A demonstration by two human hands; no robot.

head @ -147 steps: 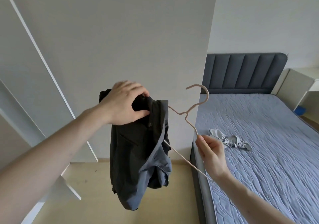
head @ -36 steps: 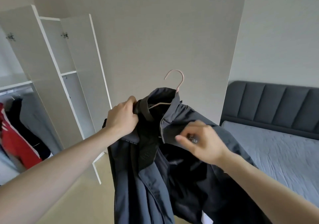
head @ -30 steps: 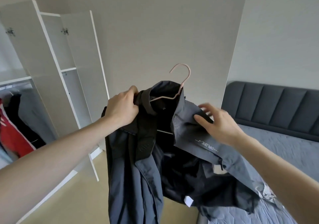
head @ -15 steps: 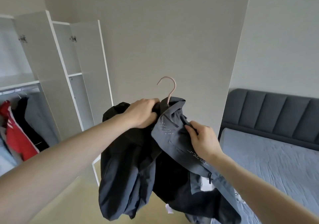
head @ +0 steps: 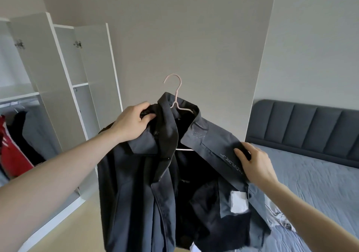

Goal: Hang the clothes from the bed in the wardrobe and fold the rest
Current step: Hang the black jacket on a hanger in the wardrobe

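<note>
Seating the dark jacket (head: pixel 147 183) on the pink hanger (head: pixel 175 96) mid-air, my left hand (head: pixel 132 124) grips its collar while my right hand (head: pixel 254 164) pinches the far shoulder, so I reckon next comes squaring it and carrying it to the wardrobe (head: pixel 58 88).

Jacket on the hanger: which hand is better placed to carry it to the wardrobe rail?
Left, probably. The left hand grips the jacket at the collar beside the hanger neck, on the open wardrobe side. The right hand only holds the front panel, toward the bed.
</note>
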